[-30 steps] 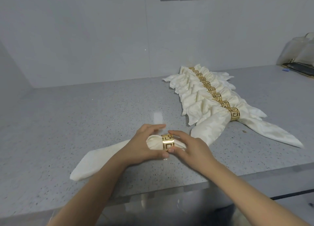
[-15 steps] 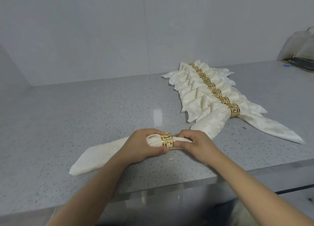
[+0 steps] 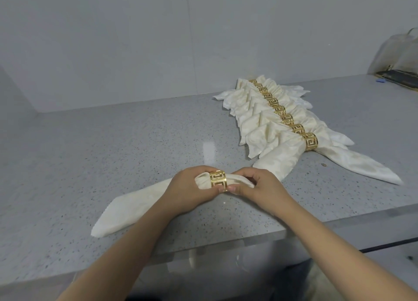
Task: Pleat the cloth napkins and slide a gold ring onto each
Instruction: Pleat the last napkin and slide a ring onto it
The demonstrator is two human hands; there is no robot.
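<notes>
**A:** So where's the napkin right now?

**B:** Flat on the grey speckled counter, near the front edge. It's cream cloth, gathered into a narrow bundle at the right end, while the left part fans out wide toward the counter's front left. The gold ring with the square key pattern sits around the gathered end, with a short puff of cloth poking out on its left side.

**A:** And the hands?

**B:** Both are on it. The left hand is curled around the bundle right at the ring, thumb underneath by the ring's lower edge. The right hand has its fingers bent over the narrow tip of cloth sticking out on the ring's right, pinching it. The two hands are nearly touching, ring in between.

**A:** What's the pile behind?

**B:** A row of finished napkins running diagonally toward the wall, overlapping each other, each with its own gold ring so the rings make a line down the middle. The nearest one stretches down until its end lies just beside the right hand. Far right there's a clear plastic bag and a dark flat thing under it, too blurry to say what.
</notes>
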